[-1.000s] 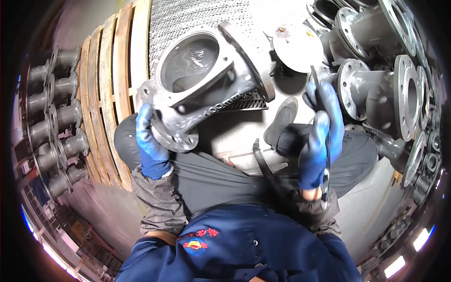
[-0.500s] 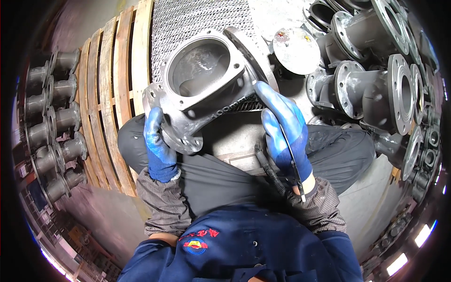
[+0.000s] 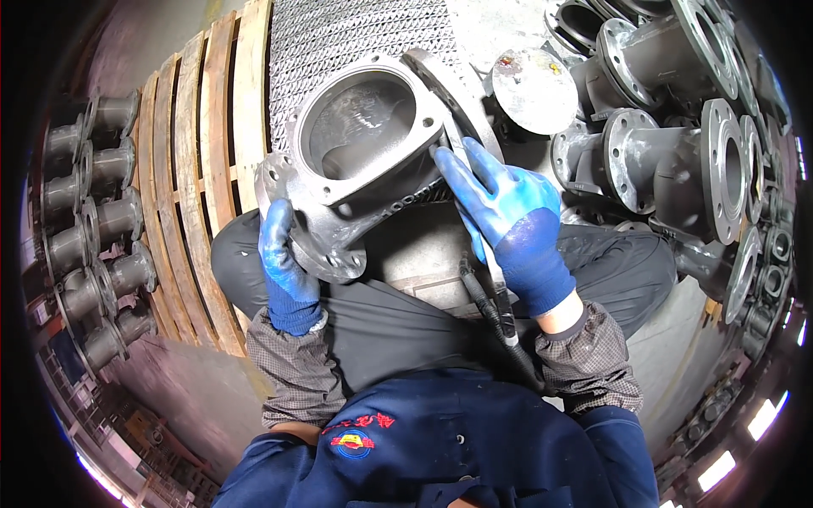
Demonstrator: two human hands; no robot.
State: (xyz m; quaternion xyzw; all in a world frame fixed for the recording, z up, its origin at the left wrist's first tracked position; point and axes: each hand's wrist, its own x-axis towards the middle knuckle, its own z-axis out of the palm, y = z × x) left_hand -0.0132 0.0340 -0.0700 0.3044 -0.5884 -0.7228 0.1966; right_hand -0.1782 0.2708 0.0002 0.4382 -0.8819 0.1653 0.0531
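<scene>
A grey cast-metal valve body (image 3: pixel 398 182) with a large round opening and bolt-holed end flanges is propped tilted in front of my crossed legs. My left hand (image 3: pixel 286 258), in a blue coated glove, is closed on the rim of its lower left flange. In my gloved right hand (image 3: pixel 512 216) is a long, flat, file-like metal tool (image 3: pixel 494 269) with a dark wrapped lower end. Its upper part lies along the casting's right side, near the far flange (image 3: pixel 453 93). The right fingers are extended along the tool; the thumb is partly hidden.
A black ribbed hose (image 3: pixel 484 306) rises between my legs. Wooden pallet slats (image 3: pixel 207 161) and a metal mesh (image 3: pixel 360 30) lie beyond. Flanged castings stand in rows at left (image 3: pixel 114 216) and crowd the right (image 3: pixel 656 161), beside a round pale-topped stool or disc (image 3: pixel 533 91).
My right hand has turned and its fingers have straightened. The tool has swung from edge-on to showing its flat side, its upper end higher along the casting. My left hand keeps its grip.
</scene>
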